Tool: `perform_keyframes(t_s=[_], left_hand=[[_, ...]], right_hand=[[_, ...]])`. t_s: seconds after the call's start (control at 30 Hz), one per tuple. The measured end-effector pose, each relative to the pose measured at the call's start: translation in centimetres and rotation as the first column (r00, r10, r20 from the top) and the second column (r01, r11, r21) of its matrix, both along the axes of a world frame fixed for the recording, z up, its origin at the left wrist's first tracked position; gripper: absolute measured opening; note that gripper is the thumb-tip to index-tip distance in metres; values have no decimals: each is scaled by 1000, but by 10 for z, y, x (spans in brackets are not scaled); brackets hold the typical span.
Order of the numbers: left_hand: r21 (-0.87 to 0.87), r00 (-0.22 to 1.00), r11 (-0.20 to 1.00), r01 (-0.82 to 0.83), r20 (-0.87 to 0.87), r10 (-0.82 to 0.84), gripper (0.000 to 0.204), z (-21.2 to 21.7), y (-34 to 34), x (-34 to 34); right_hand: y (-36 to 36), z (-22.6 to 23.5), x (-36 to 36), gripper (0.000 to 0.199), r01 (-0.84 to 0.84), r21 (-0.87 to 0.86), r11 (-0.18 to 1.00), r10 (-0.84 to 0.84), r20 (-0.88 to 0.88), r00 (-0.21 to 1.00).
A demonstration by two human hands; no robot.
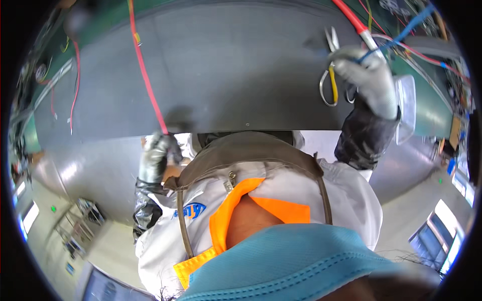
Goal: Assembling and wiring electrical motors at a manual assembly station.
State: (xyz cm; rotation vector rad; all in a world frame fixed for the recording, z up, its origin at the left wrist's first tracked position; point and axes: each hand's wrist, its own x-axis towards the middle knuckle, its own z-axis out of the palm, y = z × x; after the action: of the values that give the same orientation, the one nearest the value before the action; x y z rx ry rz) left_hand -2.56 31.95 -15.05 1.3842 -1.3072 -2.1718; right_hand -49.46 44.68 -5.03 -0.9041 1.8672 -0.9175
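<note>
At the near edge of the dark mat, my gloved left hand [155,156] is closed around the lower end of a red cable [146,83]. That cable runs taut up to the far edge and carries a small yellow band near its top. My gloved right hand [369,78], smeared by motion, is over the right part of the mat. Below its fingers lie scissors [324,91] with silver blades pointing away, and a yellow-handled tool [333,84] beside them. A blue strip [401,36] reaches the right hand from the upper right. Whether the fingers grip anything is unclear.
A dark mat [236,65] covers the work surface. Right of my right hand stands a clear plastic container [406,105]. A thick red cable with a white end [351,17] comes in at the upper right. A thin red wire [76,80] lies at the left.
</note>
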Motion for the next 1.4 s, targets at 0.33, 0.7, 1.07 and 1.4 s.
perform_keyframes(t_s=[0.33,0.7,1.07,1.4], left_hand=[[-288,947,955,69,-281,-153,31,36,-14,-115],[38,842,988,-152,-518,150,37,47,-2,-185],[110,809,978,-178,-550,209,33,26,1,-191],[240,769,960,-141,-585,259,31,19,-4,-193]], right_hand=[[-9,-46,132,43,-328,-412,850,336,-56,940],[-12,-63,150,53,-99,-548,831,-34,-227,973],[-25,-88,154,52,-170,-722,670,-154,-360,920],[-16,-86,146,49,-177,-565,806,-80,-401,913]])
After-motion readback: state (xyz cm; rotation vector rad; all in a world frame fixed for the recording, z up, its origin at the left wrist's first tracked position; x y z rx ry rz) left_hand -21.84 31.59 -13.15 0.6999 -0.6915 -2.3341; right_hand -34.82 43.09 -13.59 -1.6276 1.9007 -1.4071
